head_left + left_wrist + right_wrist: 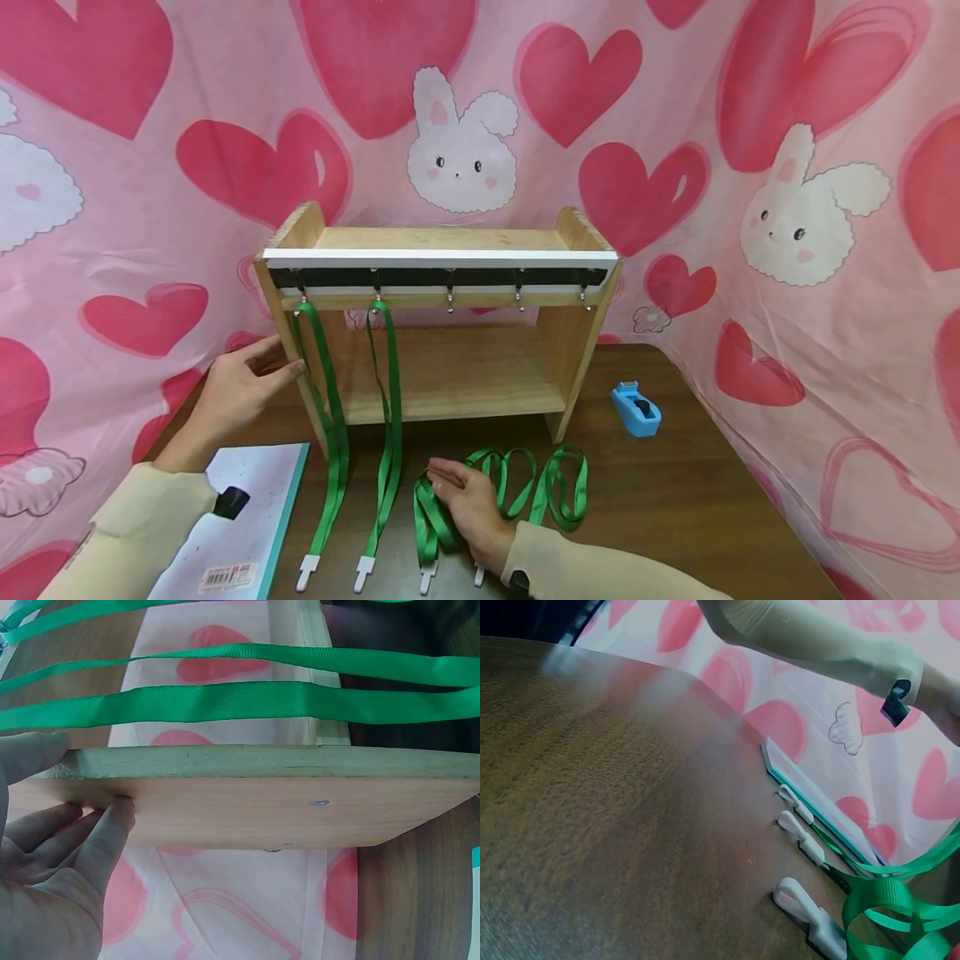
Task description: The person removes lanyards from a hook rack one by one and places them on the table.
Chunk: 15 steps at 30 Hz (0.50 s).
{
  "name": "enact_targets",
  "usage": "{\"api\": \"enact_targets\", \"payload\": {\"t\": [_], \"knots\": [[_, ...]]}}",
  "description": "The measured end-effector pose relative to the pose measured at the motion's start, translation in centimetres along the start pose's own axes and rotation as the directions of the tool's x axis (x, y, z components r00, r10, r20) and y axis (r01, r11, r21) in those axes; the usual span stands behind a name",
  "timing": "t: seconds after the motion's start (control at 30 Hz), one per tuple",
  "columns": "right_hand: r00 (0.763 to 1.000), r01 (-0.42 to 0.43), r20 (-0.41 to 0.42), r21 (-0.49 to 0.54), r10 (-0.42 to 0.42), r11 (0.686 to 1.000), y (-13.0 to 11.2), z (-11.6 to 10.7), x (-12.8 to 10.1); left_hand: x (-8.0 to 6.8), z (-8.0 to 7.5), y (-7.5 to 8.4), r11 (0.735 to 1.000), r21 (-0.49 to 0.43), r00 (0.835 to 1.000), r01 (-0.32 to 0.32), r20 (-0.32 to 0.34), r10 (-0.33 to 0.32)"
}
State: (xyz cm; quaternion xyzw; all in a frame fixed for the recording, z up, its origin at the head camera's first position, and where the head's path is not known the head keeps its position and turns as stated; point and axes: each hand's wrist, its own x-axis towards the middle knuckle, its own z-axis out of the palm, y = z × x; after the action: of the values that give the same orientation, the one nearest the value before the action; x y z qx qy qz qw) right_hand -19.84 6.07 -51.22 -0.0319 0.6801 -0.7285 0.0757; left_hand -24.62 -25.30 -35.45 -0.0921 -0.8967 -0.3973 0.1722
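In the head view my left hand (243, 392) holds the left side panel of a small wooden shelf (450, 367), thumb on its front edge and fingers on the outer face. Two green lanyards, a left one (335, 450) and a second (392, 433), hang from the two leftmost hooks; their white clips lie on the table. My right hand (472, 508) pinches a third green lanyard (427, 525) on the table below the shelf. More green lanyard (562, 487) lies looped to its right. In the right wrist view white clips (810, 919) show, the right hand mostly out of frame.
A row of metal hooks (520, 292) runs along the shelf's front rail, the three right ones bare. A blue tape dispenser (637, 408) stands at right on the brown table (660, 508). A white pad with a teal edge (247, 500) lies at left. Printed pink cloth hangs behind.
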Motion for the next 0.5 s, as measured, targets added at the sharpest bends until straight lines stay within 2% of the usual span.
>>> {"api": "enact_targets", "payload": {"t": [0.27,0.5], "knots": [[1.000,0.005,0.025,0.023,-0.005,1.000,-1.0,-0.2,-0.3,-0.1,0.0,0.1,1.000,-0.011,1.000,0.003,0.003,-0.003],[0.997,0.060,0.034,0.068,-0.062,0.996,-1.8,-0.5,0.0,0.0,0.0,0.1,1.000,-0.007,1.000,0.005,0.001,-0.005]]}}
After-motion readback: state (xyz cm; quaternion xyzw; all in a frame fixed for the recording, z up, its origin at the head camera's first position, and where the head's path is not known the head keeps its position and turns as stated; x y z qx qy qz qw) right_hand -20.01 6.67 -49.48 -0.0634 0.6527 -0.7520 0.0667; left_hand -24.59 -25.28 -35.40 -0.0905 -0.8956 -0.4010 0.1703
